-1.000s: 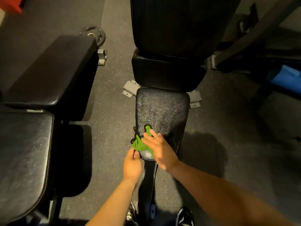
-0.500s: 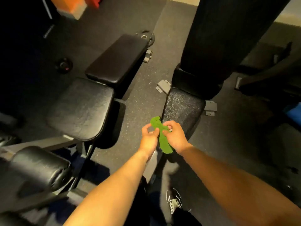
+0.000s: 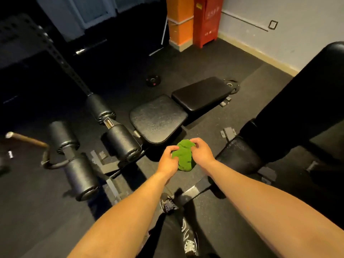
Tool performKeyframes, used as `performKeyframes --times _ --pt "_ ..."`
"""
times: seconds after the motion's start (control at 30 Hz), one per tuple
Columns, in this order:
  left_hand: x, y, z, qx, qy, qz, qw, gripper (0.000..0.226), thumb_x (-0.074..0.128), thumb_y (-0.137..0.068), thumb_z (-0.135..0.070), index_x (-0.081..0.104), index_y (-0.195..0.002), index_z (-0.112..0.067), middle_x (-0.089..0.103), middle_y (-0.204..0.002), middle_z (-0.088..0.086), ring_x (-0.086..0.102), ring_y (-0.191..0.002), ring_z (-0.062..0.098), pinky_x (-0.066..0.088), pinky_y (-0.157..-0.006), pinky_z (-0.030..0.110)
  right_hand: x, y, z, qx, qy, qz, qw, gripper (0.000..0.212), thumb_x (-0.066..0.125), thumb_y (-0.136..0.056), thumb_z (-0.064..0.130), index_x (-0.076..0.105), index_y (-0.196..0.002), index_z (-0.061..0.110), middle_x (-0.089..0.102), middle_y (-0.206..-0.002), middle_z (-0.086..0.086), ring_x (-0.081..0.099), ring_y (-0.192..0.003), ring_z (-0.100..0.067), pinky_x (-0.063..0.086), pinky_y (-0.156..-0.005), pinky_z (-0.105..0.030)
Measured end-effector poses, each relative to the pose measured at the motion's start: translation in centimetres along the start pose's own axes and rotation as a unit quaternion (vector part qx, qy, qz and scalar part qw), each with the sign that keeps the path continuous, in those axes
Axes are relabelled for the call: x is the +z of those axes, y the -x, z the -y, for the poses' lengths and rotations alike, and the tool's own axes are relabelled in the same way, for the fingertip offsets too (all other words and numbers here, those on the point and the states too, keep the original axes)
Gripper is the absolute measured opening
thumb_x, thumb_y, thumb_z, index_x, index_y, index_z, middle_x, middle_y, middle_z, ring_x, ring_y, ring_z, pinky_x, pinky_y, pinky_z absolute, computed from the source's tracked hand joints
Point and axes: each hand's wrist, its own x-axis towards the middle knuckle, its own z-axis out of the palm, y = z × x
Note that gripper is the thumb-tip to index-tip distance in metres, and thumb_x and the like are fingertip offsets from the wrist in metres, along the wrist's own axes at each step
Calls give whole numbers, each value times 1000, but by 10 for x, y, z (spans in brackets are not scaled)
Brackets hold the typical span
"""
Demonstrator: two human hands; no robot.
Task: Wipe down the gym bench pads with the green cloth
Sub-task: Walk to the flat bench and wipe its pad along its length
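Note:
The green cloth (image 3: 184, 155) is bunched up in the air between both hands, in front of my body. My left hand (image 3: 169, 158) grips its left side and my right hand (image 3: 202, 151) pinches its top right edge. Just beyond the cloth lies a flat black bench with a square seat pad (image 3: 158, 119) and a longer back pad (image 3: 202, 93). At the right stands a second bench with a small seat pad (image 3: 240, 155) and a steep black back pad (image 3: 301, 101).
Black foam rollers (image 3: 122, 143) and a metal frame (image 3: 111, 183) stand left of the flat bench. Weight plates (image 3: 153, 80) lie on the dark rubber floor. An orange pillar (image 3: 179, 19) and a red cabinet (image 3: 206, 19) stand by the far wall. My shoes (image 3: 168, 203) are below.
My view has swung left from the right bench toward the flat bench. Both hands lifted the cloth off the right bench's seat pad and now bunch it between them in the air.

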Motion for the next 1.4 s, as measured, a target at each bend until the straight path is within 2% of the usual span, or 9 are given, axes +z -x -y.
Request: performKeyframes --times 0.1,0.2,0.33,0.43,0.57,0.7,1.1,1.27,1.4 --pt "-29 14 4 14 0 -42 999 51 46 -89 6 62 -97 -42 70 -108 8 69 -94 26 57 -83 42 20 14 20 -21 45 23 998 22 46 -100 12 58 -118 15 64 -113 -5 60 -104 -21 48 -89 -32" --pt "-53 28 5 37 -10 -85 996 50 45 -91 7 65 -97 -39 68 -116 0 65 -107 19 53 -95 33 44 16 32 -59 66 58 994 25 44 -102 15 56 -124 11 62 -117 -7 59 -108 -23 45 -90 -31" --pt "-72 41 26 37 -31 -110 993 52 41 -90 10 62 -130 -18 57 -130 -2 54 -123 15 41 -105 23 79 24 28 -40 51 86 994 30 47 -101 16 53 -130 13 62 -117 -7 59 -107 -23 46 -86 -30" --pt "-93 68 55 6 -51 -130 990 57 45 -91 10 50 -144 -12 49 -126 -5 48 -118 10 36 -96 14 117 51 19 -2 43 137 990 35 52 -93 9 54 -127 20 66 -112 -7 63 -101 -23 53 -88 -36" --pt "-124 100 90 21 -56 -173 983 41 59 -87 5 65 -126 -6 68 -117 11 65 -107 25 52 -92 31 162 84 12 -19 45 208 977 43 50 -91 1 53 -128 23 64 -107 -3 63 -97 -19 53 -85 -32" --pt "-139 137 130 -68 -35 -225 971 33 54 -95 -1 65 -126 -7 66 -115 7 61 -102 17 39 -70 4 200 116 -3 -39 67 243 967 31 49 -97 6 56 -122 23 61 -98 3 61 -87 -14 48 -66 -18" --pt "-241 269 241 -193 34 -390 900 27 52 -98 -15 65 -121 -11 61 -122 17 62 -103 29 46 -90 31 337 244 6 -117 220 383 889 21 44 -101 15 61 -110 25 58 -110 -1 55 -93 -15 46 -74 -26" --pt "-285 347 285 -204 57 -438 874 31 50 -100 -9 63 -127 -1 39 -151 15 41 -138 28 27 -111 26 401 324 4 -155 248 414 862 26 43 -99 13 61 -104 31 61 -111 -2 59 -97 -19 53 -83 -36" --pt "-341 433 351 -187 97 -481 851 29 48 -99 -5 67 -121 -4 61 -132 15 56 -122 30 38 -93 25 473 424 2 -193 268 431 840 18 48 -102 27 62 -107 17 61 -97 2 54 -81 -8 41 -66 -22"
